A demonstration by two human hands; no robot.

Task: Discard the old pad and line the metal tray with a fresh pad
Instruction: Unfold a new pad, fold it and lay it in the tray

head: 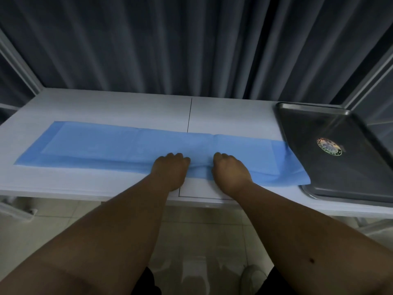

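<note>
A long blue pad (110, 145) lies flat across the white table (127, 103), folded into a strip. Its right end overlaps the left rim of a bare metal tray (331, 173) at the table's right end; a round sticker (329, 146) sits in the tray. My left hand (170, 170) and my right hand (230, 171) lie side by side on the pad's near edge at the middle, fingers curled under and gripping the pad, which bunches slightly between them.
Dark grey curtains (191, 45) hang behind the table. A seam (190, 113) runs across the tabletop's middle. Tiled floor (202, 231) shows below the front edge, with a pale bin or frame (14, 211) at the lower left.
</note>
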